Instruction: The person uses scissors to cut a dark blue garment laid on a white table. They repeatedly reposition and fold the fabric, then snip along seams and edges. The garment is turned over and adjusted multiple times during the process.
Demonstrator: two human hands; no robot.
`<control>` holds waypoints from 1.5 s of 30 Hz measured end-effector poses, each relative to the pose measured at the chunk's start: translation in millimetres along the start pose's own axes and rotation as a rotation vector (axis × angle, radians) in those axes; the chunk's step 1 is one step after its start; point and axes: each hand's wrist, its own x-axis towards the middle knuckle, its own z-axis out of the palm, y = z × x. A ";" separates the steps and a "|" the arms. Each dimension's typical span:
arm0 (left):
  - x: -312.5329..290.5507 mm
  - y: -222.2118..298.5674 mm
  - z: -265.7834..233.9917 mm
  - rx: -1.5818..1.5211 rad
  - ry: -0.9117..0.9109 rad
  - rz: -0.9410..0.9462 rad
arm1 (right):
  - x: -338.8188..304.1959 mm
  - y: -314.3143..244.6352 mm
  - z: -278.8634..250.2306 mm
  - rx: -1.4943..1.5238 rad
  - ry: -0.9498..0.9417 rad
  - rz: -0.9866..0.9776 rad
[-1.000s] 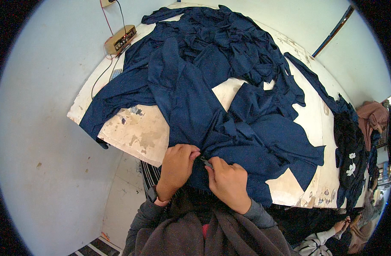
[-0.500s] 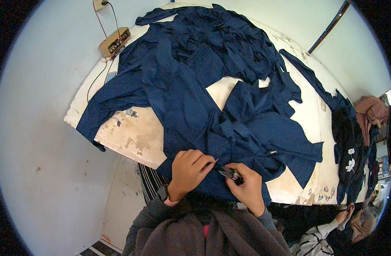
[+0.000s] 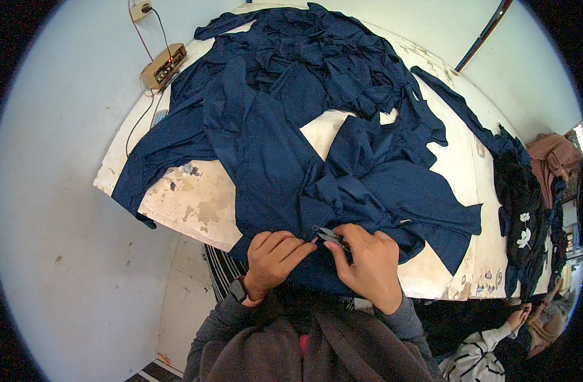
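Right hand [image 3: 373, 260] curled round grey snips [image 3: 329, 235]; left hand [image 3: 275, 260] pinches navy cloth [image 3: 269, 172], just left of snips.

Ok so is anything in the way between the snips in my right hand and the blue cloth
Nothing visible: the grey snips in your right hand sit over the navy cloth, tips beside your left hand. Whether the blades touch the cloth, I can't tell.

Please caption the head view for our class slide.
At a stained white table, the left hand pinches dark blue cloth while the right hand holds small scissors close by.
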 end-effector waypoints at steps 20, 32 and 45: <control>-29.2 -55.6 -58.9 0.014 0.101 -0.810 | 9.3 -13.1 11.0 0.224 0.048 0.007; -42.8 -64.9 -51.3 0.170 -0.093 -0.748 | 49.7 -66.5 81.8 -0.005 -0.021 -0.315; -42.8 -62.8 -53.0 0.338 -0.087 -0.587 | 66.5 -80.6 118.4 -0.278 -0.108 -0.427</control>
